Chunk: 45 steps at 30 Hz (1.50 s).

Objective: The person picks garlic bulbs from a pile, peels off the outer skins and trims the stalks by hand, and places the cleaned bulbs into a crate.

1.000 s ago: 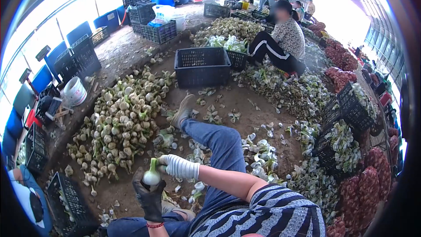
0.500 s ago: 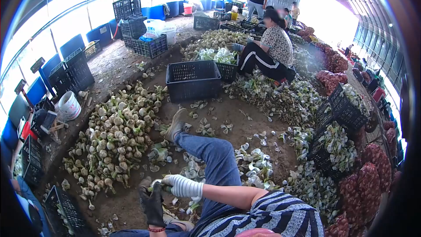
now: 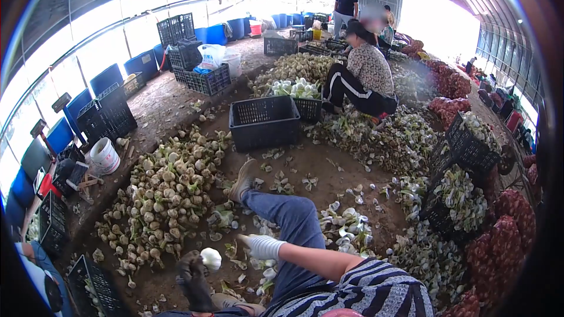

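My left hand point(image 3: 195, 279), in a dark glove, is low in the view with a peeled white garlic bulb point(image 3: 211, 259) at its fingertips. To its right, my right hand point(image 3: 258, 246), in a white glove, is apart from the bulb above my bent leg; its fingers are blurred, and whether they hold anything is too unclear to tell. Beyond my hands, a large heap of unpeeled garlic point(image 3: 167, 191) lies on the ground. Loose peelings point(image 3: 346, 226) are scattered to the right of my leg.
A black crate point(image 3: 264, 123) stands ahead, with a smaller crate of white bulbs beside it. Another person point(image 3: 367, 73) sits by the peelings. Crates of peelings point(image 3: 461, 196) and red net sacks point(image 3: 499, 249) line the right. A black crate point(image 3: 94, 287) stands at lower left.
My hands have moved apart, my right hand away from the bulb. The bulb, green-stemmed a second ago, now shows white without that stem. The camera view has shifted slightly.
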{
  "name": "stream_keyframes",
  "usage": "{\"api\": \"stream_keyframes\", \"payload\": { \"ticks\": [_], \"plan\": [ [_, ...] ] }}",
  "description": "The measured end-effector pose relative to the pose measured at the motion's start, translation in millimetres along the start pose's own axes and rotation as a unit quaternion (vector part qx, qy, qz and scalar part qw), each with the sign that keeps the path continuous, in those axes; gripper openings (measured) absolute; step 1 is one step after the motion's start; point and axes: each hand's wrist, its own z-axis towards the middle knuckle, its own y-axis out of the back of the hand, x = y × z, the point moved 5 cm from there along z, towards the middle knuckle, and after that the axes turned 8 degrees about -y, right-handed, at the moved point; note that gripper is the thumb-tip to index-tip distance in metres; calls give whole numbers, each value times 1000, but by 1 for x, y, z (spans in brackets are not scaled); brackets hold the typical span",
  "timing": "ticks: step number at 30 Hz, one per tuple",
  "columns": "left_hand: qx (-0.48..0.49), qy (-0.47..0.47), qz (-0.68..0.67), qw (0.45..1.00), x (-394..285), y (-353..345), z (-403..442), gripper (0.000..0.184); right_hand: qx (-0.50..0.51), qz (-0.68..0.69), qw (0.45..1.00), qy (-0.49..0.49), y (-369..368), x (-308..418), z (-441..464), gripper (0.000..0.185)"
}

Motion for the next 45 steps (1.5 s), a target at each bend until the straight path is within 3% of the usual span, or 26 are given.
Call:
{"api": "stream_keyframes", "payload": {
  "ticks": [1,2,4,6,8,13,24,28,31,32,33,34,36,37,38,39,41,42,43,44,45],
  "plan": [
    [43,-127,110,985,2,-2,0,17,-40,44,998,30,17,26,-11,60],
    [45,-132,110,984,-2,-5,-1,17,-65,51,991,104,27,49,-17,55],
    [123,-190,302,926,-19,-21,-10,17,-76,9,981,181,37,80,-28,50],
    [140,-161,279,936,-27,-28,-16,22,-100,-71,973,198,34,86,-36,47],
    [130,-177,263,939,-40,-30,-21,25,-98,-66,975,188,30,86,-32,49],
    [165,-161,286,930,-34,-30,-24,27,-139,-39,981,133,27,84,-35,30],
    [148,-218,259,929,-26,-29,-23,25,-151,-45,974,163,27,76,-26,16],
    [160,-220,256,927,-21,-25,-22,24,-211,12,964,159,34,67,-19,12],
    [107,-283,258,918,-24,-18,-27,20,-247,32,962,113,28,35,0,9],
    [62,-213,75,972,-10,-15,-25,17,-256,13,960,113,26,26,0,12],
    [11,-132,-106,985,7,-10,-25,14,-249,-3,964,90,16,7,9,13],
    [6,-121,-54,991,12,-4,-20,12,-214,-6,974,76,14,-2,4,18],
    [-16,-94,-10,995,2,8,-15,14,-19,-72,997,-23,4,-9,1,25],
    [-34,-44,-48,997,1,7,-10,16,-36,-74,995,49,1,-9,0,28],
    [-44,-11,-78,996,-3,5,-9,15,-8,-79,997,21,-9,-21,2,30],
    [-50,-27,-76,995,-1,8,-9,15,-6,-41,997,69,4,-6,-8,30],
    [-44,-60,-71,995,-17,6,-2,21,-75,54,994,66,27,13,-15,49],
    [-69,-79,-149,983,-10,3,2,23,-113,125,973,157,15,0,6,48],
    [-85,-49,-201,975,-5,2,4,23,-68,254,957,119,32,24,-8,39],
    [-96,-50,-190,976,-1,2,5,23,-71,245,965,67,46,38,-13,34],
    [-112,-81,-146,980,5,3,4,22,-92,252,960,83,53,50,-14,33]
  ]
}}
